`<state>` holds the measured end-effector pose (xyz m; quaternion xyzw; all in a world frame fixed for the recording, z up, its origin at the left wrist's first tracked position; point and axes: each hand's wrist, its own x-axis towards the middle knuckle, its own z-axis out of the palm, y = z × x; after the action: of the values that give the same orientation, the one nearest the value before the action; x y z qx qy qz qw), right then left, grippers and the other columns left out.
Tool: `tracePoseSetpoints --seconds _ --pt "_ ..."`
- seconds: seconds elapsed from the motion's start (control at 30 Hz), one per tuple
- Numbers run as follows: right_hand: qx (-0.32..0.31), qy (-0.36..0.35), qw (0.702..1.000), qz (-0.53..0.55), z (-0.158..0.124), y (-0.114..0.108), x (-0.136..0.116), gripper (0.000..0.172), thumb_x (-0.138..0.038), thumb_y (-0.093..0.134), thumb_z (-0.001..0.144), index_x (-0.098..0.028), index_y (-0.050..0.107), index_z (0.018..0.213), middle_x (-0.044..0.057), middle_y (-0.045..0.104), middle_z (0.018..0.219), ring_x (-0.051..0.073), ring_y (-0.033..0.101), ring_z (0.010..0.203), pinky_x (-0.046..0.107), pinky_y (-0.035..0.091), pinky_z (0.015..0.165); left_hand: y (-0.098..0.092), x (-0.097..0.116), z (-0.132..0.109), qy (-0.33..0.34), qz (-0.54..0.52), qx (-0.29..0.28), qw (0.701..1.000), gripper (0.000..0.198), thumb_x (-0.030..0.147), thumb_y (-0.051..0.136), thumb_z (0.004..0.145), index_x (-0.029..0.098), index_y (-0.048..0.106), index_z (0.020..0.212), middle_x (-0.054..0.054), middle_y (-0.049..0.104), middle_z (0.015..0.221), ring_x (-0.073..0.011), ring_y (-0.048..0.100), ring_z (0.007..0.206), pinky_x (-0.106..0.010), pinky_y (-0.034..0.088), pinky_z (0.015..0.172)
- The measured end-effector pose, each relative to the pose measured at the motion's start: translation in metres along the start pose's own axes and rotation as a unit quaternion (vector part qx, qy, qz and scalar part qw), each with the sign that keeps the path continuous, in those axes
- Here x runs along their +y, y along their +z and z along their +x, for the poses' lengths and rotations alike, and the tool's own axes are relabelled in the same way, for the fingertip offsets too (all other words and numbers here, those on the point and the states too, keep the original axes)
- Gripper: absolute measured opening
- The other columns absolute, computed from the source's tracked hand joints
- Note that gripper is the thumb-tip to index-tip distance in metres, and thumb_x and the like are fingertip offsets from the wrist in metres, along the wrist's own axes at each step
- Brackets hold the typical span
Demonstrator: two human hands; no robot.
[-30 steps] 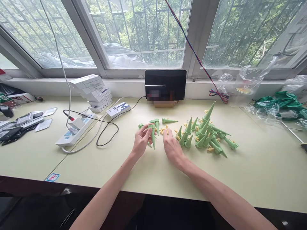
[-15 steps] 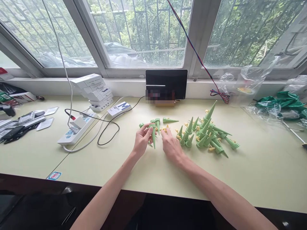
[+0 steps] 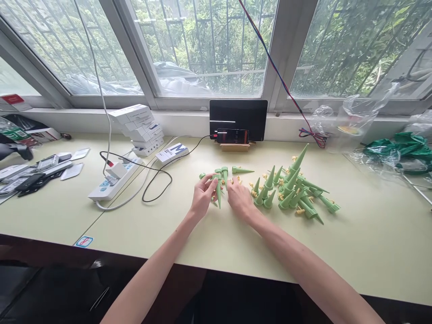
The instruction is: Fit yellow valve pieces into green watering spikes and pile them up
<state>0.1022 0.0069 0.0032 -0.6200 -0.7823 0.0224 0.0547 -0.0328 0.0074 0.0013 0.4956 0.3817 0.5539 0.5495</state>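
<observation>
Right hand [image 3: 240, 199] shifted leftward, its hidden grip unclear, left hand [image 3: 201, 197] pinching green cone [image 3: 218, 192]

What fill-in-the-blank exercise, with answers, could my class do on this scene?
The left hand holds a cone coloured ____.
The big cone cluster lies to the ____ of the right hand.
The flat box near the stacked boxes shows the large letter ____.
Missing words: green; right; M.

Wht box stack [image 3: 140, 128] nr pwr strip [image 3: 117, 183].
</observation>
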Motion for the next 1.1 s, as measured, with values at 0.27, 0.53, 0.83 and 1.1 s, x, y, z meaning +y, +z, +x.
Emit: tracePoseSetpoints --seconds 0.27,0.53,0.83,1.1 --pt "0.007 -0.004 1.000 -0.001 0.008 -0.005 -0.002 0.025 -0.003 0.038 0.095 -0.013 0.060 0.101 0.013 0.061 0.102 0.019 0.069 0.080 0.026 0.051 0.065 0.000 -0.001 0.000 0.001 0.003 -0.005 1.000 0.038 0.043 0.070 0.082 0.017 0.062 0.109 -0.002 0.063 0.070 -0.0071 0.048 0.046 -0.017 0.033 0.037" --pt "0.014 -0.002 1.000 0.006 0.018 -0.003 -0.008 0.021 -0.007 0.038 0.097 -0.014 0.057 0.101 0.013 0.060 0.102 0.020 0.069 0.083 0.026 0.051 0.068 -0.001 0.000 0.000 -0.001 0.007 0.005 1.000 0.037 0.044 0.072 0.080 0.018 0.062 0.104 -0.001 0.064 0.068 -0.0079 0.051 0.046 -0.018 0.034 0.037" --pt "0.023 0.000 1.000 0.012 0.022 0.001 -0.010 0.017 -0.013 0.039 0.099 -0.014 0.053 0.108 0.013 0.058 0.107 0.019 0.069 0.081 0.026 0.051 0.066 -0.001 -0.001 0.000 -0.003 0.002 0.007 1.000 0.037 0.045 0.072 0.079 0.019 0.062 0.102 0.001 0.061 0.065 -0.0089 0.052 0.047 -0.018 0.035 0.037" --pt "0.033 -0.001 0.998 0.049 0.020 -0.004 -0.013 0.018 -0.016 0.037 0.100 -0.017 0.052 0.112 0.011 0.060 0.102 0.018 0.068 0.078 0.026 0.048 0.066 -0.001 -0.001 0.001 -0.006 -0.003 0.011 1.000 0.037 0.045 0.073 0.078 0.018 0.062 0.101 0.002 0.059 0.064 -0.0073 0.048 0.045 -0.018 0.035 0.036"
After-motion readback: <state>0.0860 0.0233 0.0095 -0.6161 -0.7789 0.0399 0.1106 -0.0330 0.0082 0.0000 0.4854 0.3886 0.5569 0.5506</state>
